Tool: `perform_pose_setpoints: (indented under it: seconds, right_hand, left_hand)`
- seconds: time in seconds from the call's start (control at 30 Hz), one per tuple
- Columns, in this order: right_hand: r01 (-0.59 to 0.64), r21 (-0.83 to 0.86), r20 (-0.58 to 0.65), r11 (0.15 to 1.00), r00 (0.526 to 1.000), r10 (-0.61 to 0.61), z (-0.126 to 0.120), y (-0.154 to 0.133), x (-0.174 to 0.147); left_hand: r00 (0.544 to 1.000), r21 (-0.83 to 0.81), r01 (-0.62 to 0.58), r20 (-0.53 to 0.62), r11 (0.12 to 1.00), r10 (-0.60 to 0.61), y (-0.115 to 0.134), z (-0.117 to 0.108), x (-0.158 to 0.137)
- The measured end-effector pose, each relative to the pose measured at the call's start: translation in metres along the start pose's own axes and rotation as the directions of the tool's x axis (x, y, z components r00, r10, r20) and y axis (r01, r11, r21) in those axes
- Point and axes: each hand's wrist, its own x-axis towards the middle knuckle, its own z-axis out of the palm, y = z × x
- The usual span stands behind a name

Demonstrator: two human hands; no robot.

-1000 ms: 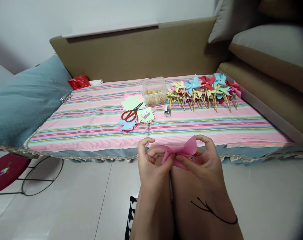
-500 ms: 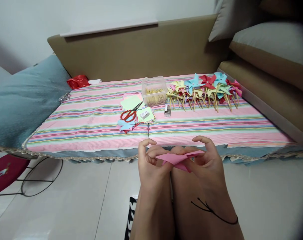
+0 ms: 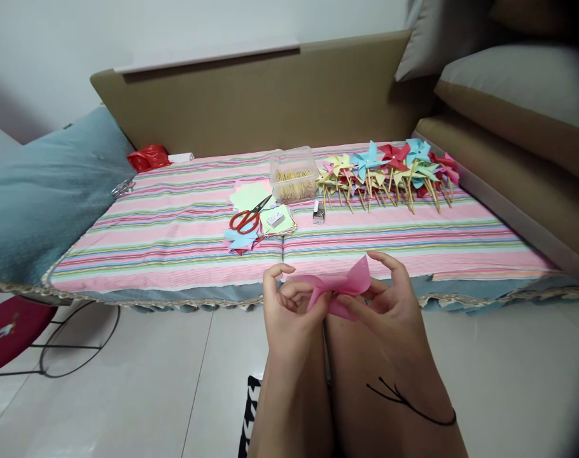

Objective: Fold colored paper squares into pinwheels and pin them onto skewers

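Observation:
Between my hands, above my knees, is a pink paper pinwheel [image 3: 360,276] with its blades folded in toward the middle. My left hand [image 3: 292,318] pinches its left side between thumb and fingers. My right hand [image 3: 389,312] is closed on the other side, its thumb pressed near the centre and its index finger raised. One pointed blade stands up on the right. Whatever lies under the thumbs at the centre is hidden. Beyond the hands, red-handled scissors [image 3: 244,221] lie on paper sheets [image 3: 251,194], beside a small box [image 3: 275,219] on a stack of square papers [image 3: 284,228].
A clear plastic box [image 3: 294,191] of thin sticks stands on the striped cloth [image 3: 175,222]. Finished pinwheels [image 3: 394,168] lie to its right, and a small open box [image 3: 319,212] is in front. A red bag [image 3: 149,158] lies far left; a red stool [image 3: 15,331] stands lower left.
The pink paper has been tilted and its right blade now stands upright. Both thumbs have shifted toward its centre, the right one slightly leftward.

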Motion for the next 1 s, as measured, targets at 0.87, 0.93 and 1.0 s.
perform_pose_setpoints:
  seconds: [0.87,0.93,1.0]
  right_hand:
    - [-0.158,0.005,0.048,0.987,0.986,0.158,-0.004,0.014,0.010]
    - [-0.154,-0.009,0.047,0.988,0.987,0.154,-0.004,0.019,0.013]
    - [-0.151,-0.012,0.036,0.988,0.988,0.151,-0.003,0.024,0.016]
  left_hand:
    - [0.994,-0.039,0.103,0.023,0.994,-0.103,-0.012,-0.008,0.011]
    - [0.993,-0.049,0.115,0.002,0.992,-0.115,-0.015,-0.008,0.013]
    - [0.991,-0.045,0.136,0.003,0.990,-0.136,-0.017,-0.008,0.015]
